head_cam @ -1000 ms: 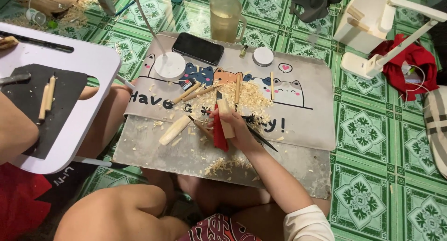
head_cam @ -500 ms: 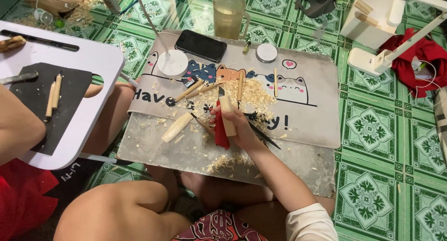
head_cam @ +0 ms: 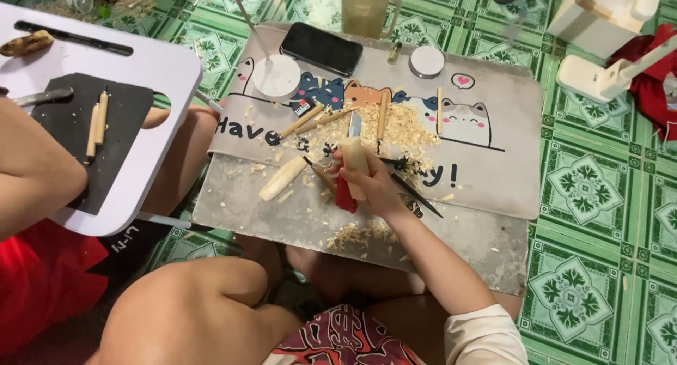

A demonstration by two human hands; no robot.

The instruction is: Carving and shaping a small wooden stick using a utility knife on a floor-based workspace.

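From the head camera, the right hand (head_cam: 370, 185) sits closed around a pale wooden piece (head_cam: 355, 162) and a red-handled tool (head_cam: 343, 194), fingers wrapped and pressed tight over both, above the grey cat-print mat (head_cam: 493, 174) spread on the green tiled floor (head_cam: 599, 196). The left hand cannot be made out with any certainty (a bare arm at the left edge may belong to another person), so I cannot tell its state. The wooden piece looks light, stiff and dry, unlikely to bend, though a thin carved end could probably snap under a sideways push; its smooth cut faces may be a little slippery, so a full wrap around the thick middle seems the safest hold, clear of the tool's edge. Just left of the hand lies another whittled stick (head_cam: 283, 179), and wood shavings (head_cam: 405, 129) are heaped behind it among several slim carving tools (head_cam: 381, 118). Further back rest a black phone (head_cam: 321, 48) and a white round lid (head_cam: 427, 61).
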